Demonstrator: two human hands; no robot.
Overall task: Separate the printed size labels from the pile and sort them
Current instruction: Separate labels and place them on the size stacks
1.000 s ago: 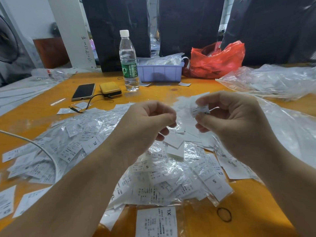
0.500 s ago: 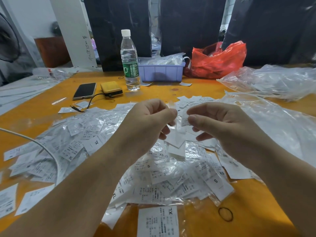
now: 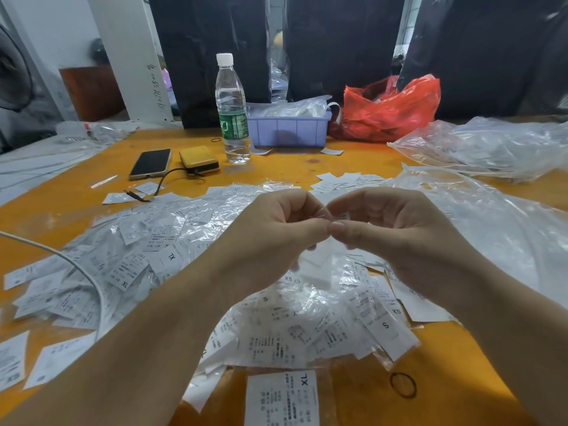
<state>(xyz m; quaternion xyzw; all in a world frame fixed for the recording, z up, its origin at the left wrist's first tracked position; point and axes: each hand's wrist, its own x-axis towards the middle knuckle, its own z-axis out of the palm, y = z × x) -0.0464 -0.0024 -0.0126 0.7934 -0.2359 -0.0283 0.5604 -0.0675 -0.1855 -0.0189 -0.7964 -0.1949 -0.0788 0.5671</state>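
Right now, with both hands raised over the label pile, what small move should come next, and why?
Probably draw the hands apart: the left hand and right hand meet fingertip to fingertip above the pile of labels, apparently pinching a small label that is barely visible between them.

I count one water bottle (image 3: 231,109), one phone (image 3: 150,163), one yellow case (image 3: 199,158), one lilac tray (image 3: 289,130), one red bag (image 3: 388,109) and two rubber bands (image 3: 403,384) (the other by the bottle); the labels (image 3: 276,327) are too many to count.

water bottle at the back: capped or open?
Capped. The water bottle stands upright with its white cap seated on the neck.
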